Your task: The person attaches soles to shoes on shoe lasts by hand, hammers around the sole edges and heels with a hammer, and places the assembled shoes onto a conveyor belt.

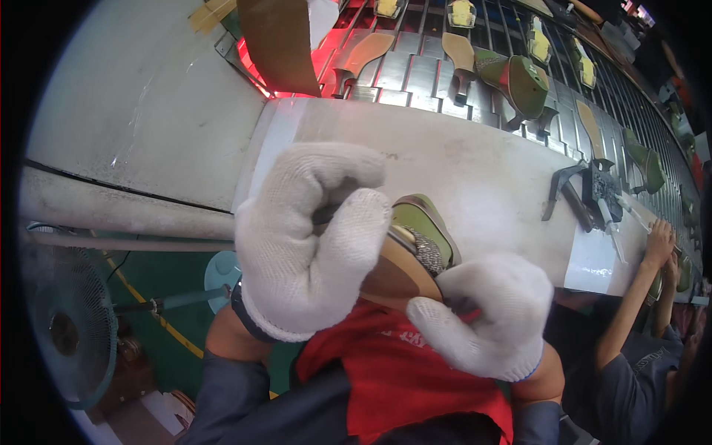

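A half-made shoe (426, 233) with a green upper, a patterned grey band and a tan sole is held in front of my body, tilted on its side. My left hand (311, 241), in a white knit glove, curls round one end of it, and the thumb hides that end. Gloved in the same way, my right hand (493, 315) grips the other end, its fingers and thumb bent close to the sole's edge.
Beyond the pale worktop (326, 122), a slatted metal conveyor (411, 67) carries tan heeled soles (460, 52) and a green shoe (519, 81). Black tools (582, 189) lie at right, near a co-worker's hands (660, 245). A fan (70, 326) stands at lower left.
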The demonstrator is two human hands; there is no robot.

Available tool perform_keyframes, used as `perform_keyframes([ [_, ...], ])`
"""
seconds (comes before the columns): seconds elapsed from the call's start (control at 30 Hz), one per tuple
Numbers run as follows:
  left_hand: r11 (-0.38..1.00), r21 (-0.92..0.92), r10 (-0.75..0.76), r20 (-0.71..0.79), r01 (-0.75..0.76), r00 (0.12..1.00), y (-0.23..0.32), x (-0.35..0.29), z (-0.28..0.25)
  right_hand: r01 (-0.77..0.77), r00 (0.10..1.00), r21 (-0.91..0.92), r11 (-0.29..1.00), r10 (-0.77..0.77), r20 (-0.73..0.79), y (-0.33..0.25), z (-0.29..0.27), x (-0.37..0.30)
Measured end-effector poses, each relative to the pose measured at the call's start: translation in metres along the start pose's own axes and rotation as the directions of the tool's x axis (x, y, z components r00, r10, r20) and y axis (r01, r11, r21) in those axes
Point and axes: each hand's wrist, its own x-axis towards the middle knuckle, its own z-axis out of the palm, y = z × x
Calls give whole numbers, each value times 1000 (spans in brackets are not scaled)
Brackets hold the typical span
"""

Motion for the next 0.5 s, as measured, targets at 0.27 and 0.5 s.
perform_keyframes([
  [0.27, 803, -580, 132, 397, 137, 908, -23, 39, 58, -383, 906, 344, 857, 421, -41, 6, -62, 19],
  [0.5, 888, -424, -234, -83, 178, 969, -183, 10, 80, -86, 647, 964, 250, 750, -137, 71, 22, -70],
])
